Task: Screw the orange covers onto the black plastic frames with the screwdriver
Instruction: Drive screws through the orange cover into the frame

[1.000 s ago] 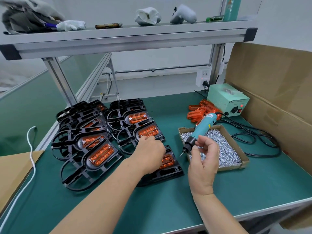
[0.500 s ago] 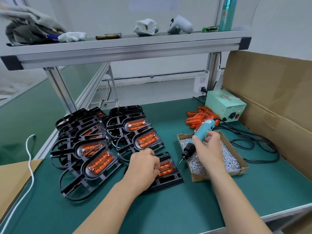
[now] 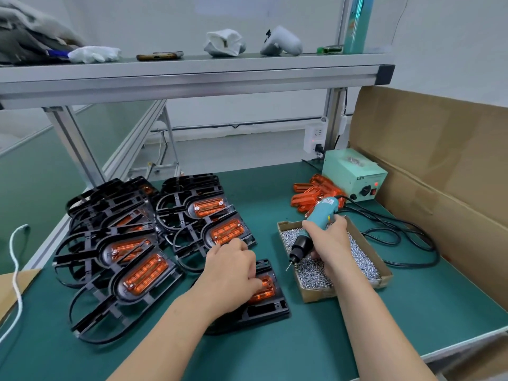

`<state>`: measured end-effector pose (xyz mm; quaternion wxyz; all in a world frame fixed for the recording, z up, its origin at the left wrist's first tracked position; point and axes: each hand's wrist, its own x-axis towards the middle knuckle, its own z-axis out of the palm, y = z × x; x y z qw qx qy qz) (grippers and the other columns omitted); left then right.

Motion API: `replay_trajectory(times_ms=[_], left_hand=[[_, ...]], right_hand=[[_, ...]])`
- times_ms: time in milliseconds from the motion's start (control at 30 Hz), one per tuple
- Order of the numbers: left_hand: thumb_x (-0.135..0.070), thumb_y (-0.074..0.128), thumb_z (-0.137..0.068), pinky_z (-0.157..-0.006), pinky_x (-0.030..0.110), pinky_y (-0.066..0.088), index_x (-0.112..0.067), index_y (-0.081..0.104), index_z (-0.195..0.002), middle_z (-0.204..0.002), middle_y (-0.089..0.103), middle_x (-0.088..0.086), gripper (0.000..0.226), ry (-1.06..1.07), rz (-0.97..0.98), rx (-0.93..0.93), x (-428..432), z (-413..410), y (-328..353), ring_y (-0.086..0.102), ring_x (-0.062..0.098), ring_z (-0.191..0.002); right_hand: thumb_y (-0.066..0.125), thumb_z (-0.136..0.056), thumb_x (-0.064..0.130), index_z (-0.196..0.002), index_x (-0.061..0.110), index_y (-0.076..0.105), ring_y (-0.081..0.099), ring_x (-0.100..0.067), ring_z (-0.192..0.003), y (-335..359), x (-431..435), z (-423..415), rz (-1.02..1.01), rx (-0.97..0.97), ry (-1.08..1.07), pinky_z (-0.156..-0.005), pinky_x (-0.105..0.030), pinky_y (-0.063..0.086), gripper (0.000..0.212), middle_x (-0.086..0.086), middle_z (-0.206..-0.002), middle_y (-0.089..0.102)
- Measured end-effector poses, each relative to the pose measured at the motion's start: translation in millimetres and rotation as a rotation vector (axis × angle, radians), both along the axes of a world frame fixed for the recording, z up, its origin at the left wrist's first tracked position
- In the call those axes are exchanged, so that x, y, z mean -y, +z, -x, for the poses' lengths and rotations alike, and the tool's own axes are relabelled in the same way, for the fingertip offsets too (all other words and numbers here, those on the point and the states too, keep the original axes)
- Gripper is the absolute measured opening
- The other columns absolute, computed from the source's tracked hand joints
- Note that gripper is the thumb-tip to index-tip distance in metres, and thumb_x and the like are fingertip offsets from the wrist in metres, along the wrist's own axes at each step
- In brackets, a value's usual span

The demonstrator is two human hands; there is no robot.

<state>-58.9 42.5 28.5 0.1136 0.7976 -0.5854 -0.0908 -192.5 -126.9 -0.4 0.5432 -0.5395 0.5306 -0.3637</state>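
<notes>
Head camera looks down on a green bench mat (image 3: 357, 320). Nearest the front edge lies a black frame (image 3: 264, 312), flat and rectangular at its near end, with a ribbed, see-through orange cover (image 3: 265, 290) seated in it. The left hand (image 3: 233, 273) rests on that cover, fingers bent and tips down on it; whether they pinch anything I cannot tell. Just right of the frame, the right hand (image 3: 327, 237) grips a teal screwdriver (image 3: 319, 215) with a black nose, its fingers wrapped round the body. The bit slants down and to the left over a cardboard box of screws (image 3: 354, 259). Behind the box lies a pile of loose covers (image 3: 310, 191), beside a pale green power box (image 3: 353, 174). Left of the hands, finished frames (image 3: 123, 243) overlap in two rows.
</notes>
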Motion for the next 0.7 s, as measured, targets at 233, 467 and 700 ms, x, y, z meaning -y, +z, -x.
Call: replay_trajectory(times_ms=[233,467,700], left_hand=[[-0.023,0.055,-0.097,-0.105,0.037,0.036,-0.027,0.061,-0.127,-0.127,0.060,-0.004,0.031,-0.115,0.206,-0.026,52,19,9,0.048,0.020,-0.121],[-0.041,0.060,-0.092,-0.095,0.039,0.040,-0.025,0.065,-0.122,-0.116,0.063,0.005,0.035,-0.283,-0.113,0.205,99,40,0,0.056,0.028,-0.114],[-0.021,0.057,-0.090,-0.074,0.034,0.028,-0.022,0.072,-0.091,-0.080,0.060,-0.003,0.015,-0.246,0.085,0.223,103,44,-10,0.059,0.024,-0.089]], right_hand=[[0.067,-0.088,0.017,-0.095,0.011,0.061,0.048,-0.007,-0.042,9,3,6,-0.156,0.494,-0.078,-0.039,-0.018,0.034,0.011,0.000,-0.064,0.054],[0.058,-0.092,0.021,-0.097,0.013,0.050,0.051,-0.013,-0.046,12,3,7,-0.358,0.873,-0.061,-0.036,-0.018,0.040,0.013,-0.005,-0.066,0.054],[0.060,-0.095,0.049,-0.098,0.018,0.049,0.053,-0.012,-0.045,7,9,11,-0.415,0.887,-0.015,-0.036,-0.019,0.040,0.033,-0.005,-0.066,0.057]])
